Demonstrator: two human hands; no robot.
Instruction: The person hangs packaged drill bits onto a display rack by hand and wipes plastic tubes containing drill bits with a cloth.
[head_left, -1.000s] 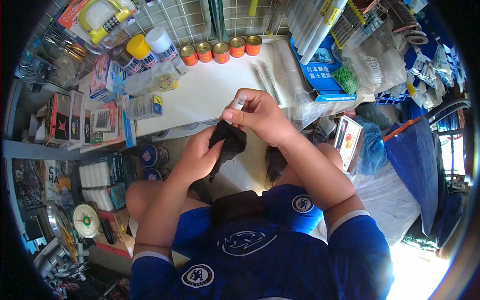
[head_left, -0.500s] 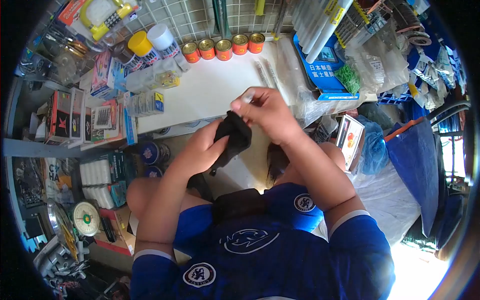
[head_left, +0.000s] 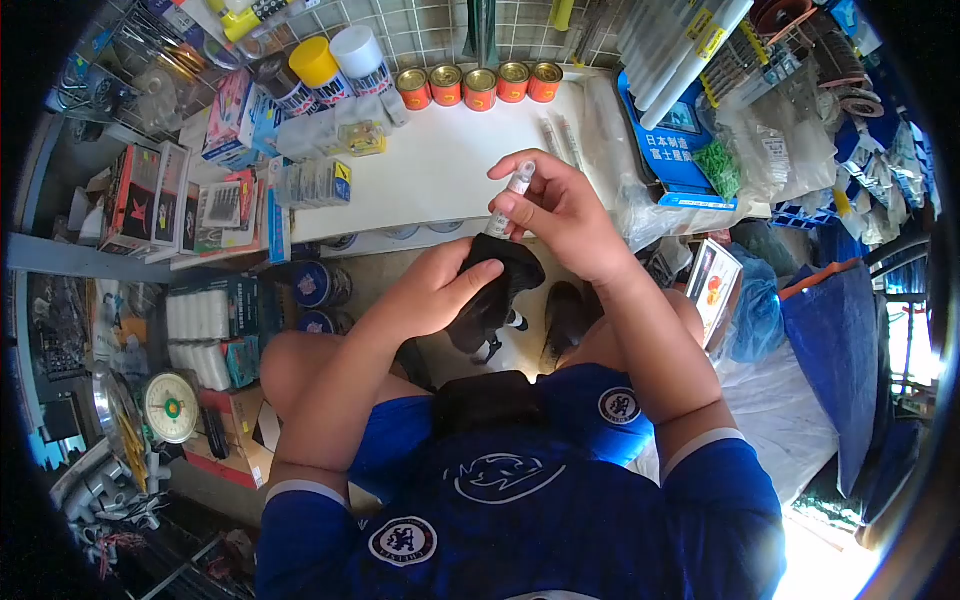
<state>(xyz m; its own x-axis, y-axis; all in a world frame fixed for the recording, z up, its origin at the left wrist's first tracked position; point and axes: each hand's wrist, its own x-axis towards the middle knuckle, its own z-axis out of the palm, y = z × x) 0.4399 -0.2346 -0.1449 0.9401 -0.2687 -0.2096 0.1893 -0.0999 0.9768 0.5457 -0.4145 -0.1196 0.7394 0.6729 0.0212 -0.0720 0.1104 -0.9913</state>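
My left hand (head_left: pixel 432 289) is closed on a black cloth pouch (head_left: pixel 510 268), its thumb lying across the fabric. From the pouch's top a clear, capped tube (head_left: pixel 513 196) with printed marks sticks up at a slant; its lower end is hidden. The thumb and fingers of my right hand (head_left: pixel 562 212) pinch this tube from the right, just above the cloth. Both hands are over the front edge of a white shelf (head_left: pixel 400 180). Two similar slim tubes (head_left: pixel 562 141) lie on the shelf beyond my right hand.
Small orange-red cans (head_left: pixel 480 90) line the shelf's back, beside spray cans (head_left: pixel 361 60). A blue box (head_left: pixel 668 150) and plastic bags are at right. Boxes (head_left: pixel 230 120) stand at left, above a dial scale (head_left: pixel 172 407). A blue plastic bag (head_left: pixel 752 318) sits lower right.
The view has shifted, so the shelf goods appear further right. More of the clear tube now shows above the pouch, and the pouch hangs more open below my left hand.
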